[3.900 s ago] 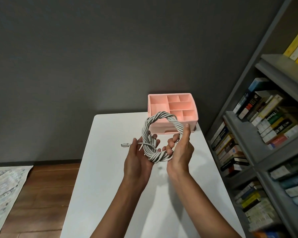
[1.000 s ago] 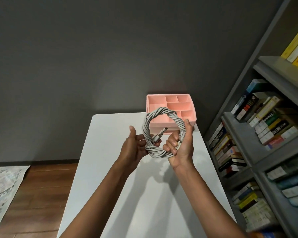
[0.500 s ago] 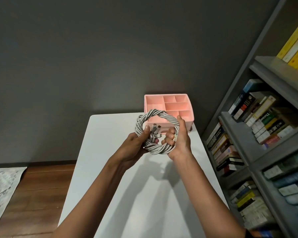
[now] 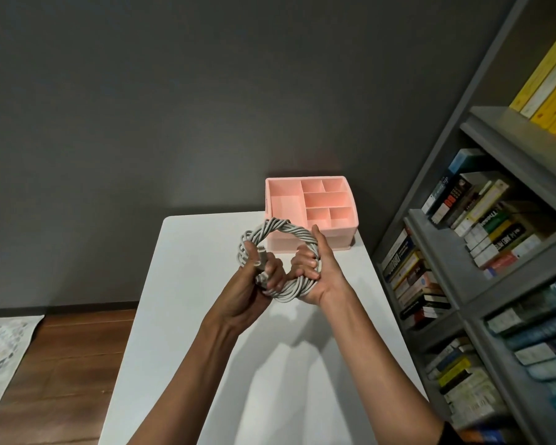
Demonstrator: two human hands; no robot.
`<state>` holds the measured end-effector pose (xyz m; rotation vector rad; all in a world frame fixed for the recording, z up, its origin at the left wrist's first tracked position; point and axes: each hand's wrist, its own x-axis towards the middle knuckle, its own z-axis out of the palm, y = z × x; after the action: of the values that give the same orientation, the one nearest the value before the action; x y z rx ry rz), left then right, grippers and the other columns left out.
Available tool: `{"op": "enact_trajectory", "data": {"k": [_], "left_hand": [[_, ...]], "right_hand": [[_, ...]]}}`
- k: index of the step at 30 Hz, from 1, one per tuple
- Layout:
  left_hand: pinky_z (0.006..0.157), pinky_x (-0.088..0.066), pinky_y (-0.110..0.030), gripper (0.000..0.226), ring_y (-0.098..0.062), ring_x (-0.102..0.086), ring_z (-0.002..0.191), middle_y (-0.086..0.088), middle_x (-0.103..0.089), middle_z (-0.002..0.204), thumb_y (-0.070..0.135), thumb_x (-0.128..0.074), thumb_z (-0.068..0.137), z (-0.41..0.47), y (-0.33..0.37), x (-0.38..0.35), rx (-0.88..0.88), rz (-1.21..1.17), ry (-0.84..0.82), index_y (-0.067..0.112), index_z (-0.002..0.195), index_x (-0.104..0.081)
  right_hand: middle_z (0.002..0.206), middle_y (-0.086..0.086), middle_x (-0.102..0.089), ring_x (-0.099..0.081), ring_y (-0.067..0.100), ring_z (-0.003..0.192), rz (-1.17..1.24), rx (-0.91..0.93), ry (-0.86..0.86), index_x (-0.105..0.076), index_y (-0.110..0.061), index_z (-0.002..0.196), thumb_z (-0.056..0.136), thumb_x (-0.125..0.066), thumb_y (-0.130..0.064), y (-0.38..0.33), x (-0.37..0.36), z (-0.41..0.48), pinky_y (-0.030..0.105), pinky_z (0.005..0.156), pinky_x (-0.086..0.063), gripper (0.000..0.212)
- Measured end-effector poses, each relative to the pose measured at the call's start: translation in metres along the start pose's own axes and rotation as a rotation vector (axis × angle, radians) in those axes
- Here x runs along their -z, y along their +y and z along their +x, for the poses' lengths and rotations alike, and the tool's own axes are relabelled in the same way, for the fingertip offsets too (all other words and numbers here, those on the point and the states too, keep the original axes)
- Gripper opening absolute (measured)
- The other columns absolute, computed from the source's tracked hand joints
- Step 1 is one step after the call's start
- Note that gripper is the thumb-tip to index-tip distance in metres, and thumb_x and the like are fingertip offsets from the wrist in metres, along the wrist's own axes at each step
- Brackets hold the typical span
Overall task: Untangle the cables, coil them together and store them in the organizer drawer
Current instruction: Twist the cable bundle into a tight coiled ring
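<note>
A ring of twisted grey cables (image 4: 280,231) is held up above the white table (image 4: 180,316). My left hand (image 4: 254,284) grips the coil's left side, fingers curled through the ring and over a cable plug. My right hand (image 4: 318,274) grips the right side, thumb lying up along the outside. Behind the coil, the pink organizer (image 4: 342,234) stands at the table's far right corner, with several open compartments on top. The coil hides part of its front, so I cannot tell how its drawer stands.
A grey bookshelf (image 4: 482,284) packed with books runs along the right of the table. A dark grey wall stands close behind. Wooden floor and a patterned rug (image 4: 0,358) lie to the left.
The loose cable end has been tucked into the coil. Both hands closed tighter round the ring and lowered it slightly; my left hand moved from beside the coil to gripping it.
</note>
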<state>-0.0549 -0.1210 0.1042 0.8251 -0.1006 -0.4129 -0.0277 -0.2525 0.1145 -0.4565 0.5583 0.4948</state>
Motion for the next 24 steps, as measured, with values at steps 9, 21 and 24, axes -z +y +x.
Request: {"op": "enact_trajectory", "data": {"k": [9, 21, 24], "left_hand": [[0.087, -0.04, -0.036, 0.077, -0.017, -0.046, 0.048, -0.007, -0.049, 0.055, 0.082, -0.032, 0.068, -0.005, -0.007, -0.001, 0.019, -0.15, 0.135, 0.01, 0.068, -0.059], [0.062, -0.04, -0.031, 0.061, -0.015, -0.034, 0.036, 0.0, -0.037, 0.043, 0.058, -0.035, 0.094, 0.001, 0.002, 0.006, 0.091, -0.033, 0.316, 0.016, 0.051, -0.041], [0.06, -0.04, -0.029, 0.065, -0.016, -0.032, 0.039, -0.002, -0.032, 0.042, 0.054, -0.033, 0.097, -0.001, 0.002, 0.005, 0.079, -0.004, 0.314, 0.015, 0.046, -0.043]], "right_hand": [[0.037, -0.005, -0.033, -0.028, 0.006, 0.027, -0.108, 0.164, 0.165, -0.039, -0.018, 0.049, 0.083, -0.056, -0.063, 0.006, 0.008, 0.011, 0.013, 0.038, -0.03, 0.059], [0.046, 0.004, -0.047, -0.037, 0.014, 0.034, -0.455, 0.589, 0.163, -0.055, -0.011, 0.064, 0.063, -0.064, -0.066, 0.023, -0.006, -0.012, 0.021, 0.04, -0.031, 0.055], [0.045, 0.001, -0.035, -0.029, 0.012, 0.035, -0.495, 0.613, 0.182, -0.055, -0.012, 0.064, 0.067, -0.076, -0.046, 0.021, -0.009, -0.012, 0.022, 0.041, -0.028, 0.04]]}}
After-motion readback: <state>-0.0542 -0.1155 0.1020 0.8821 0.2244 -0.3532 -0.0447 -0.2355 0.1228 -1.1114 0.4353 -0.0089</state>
